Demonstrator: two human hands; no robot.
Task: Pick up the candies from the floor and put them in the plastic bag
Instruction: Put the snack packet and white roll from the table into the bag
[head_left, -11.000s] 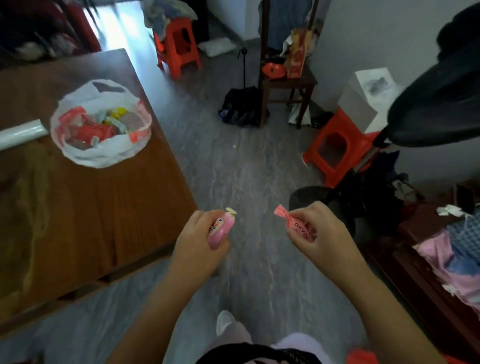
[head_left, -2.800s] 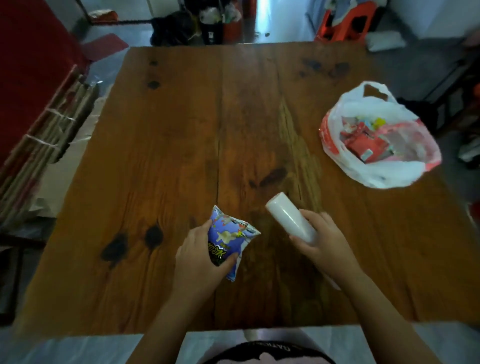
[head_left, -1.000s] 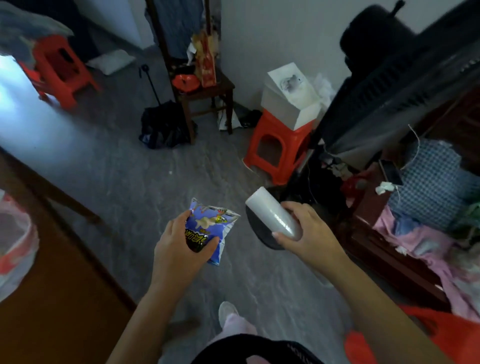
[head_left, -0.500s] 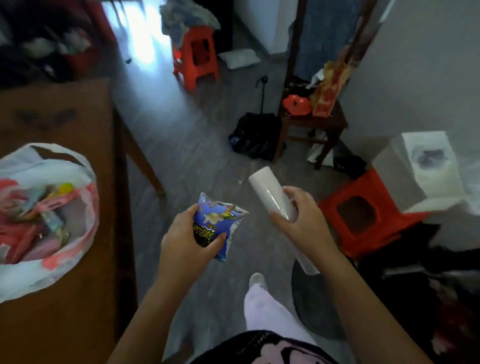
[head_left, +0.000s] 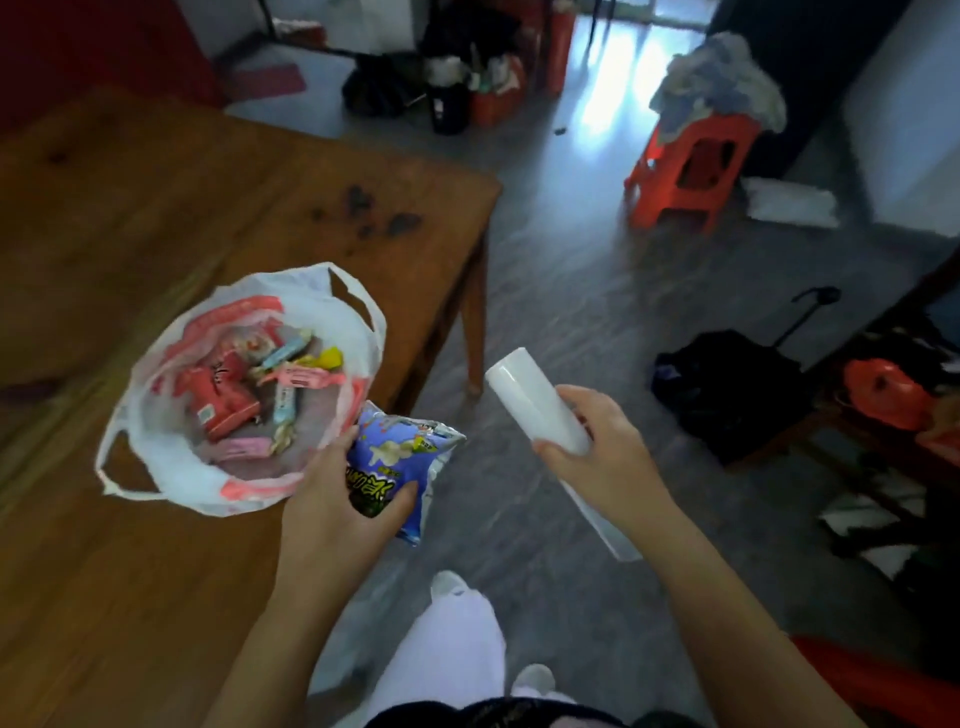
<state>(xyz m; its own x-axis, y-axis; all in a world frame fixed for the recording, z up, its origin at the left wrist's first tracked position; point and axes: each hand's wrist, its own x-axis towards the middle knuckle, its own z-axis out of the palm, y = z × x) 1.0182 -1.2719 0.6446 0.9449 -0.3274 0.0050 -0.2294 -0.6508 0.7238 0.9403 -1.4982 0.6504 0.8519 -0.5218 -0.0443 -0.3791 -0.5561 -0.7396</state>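
Note:
A white plastic bag with red print lies open on the wooden table, holding several wrapped candies. My left hand grips a blue snack packet right beside the bag's near rim, at the table edge. My right hand holds a white roll over the grey floor, to the right of the table. No candy shows on the visible floor.
An orange stool with cloth piled on it stands at the far right. A black bag lies on the floor at the right, next to dark furniture. My feet are on the floor by the table corner. Clutter lines the back wall.
My view has swung left toward the table. The blue packet in my left hand has come up to the bag's rim. My right hand still holds the white roll.

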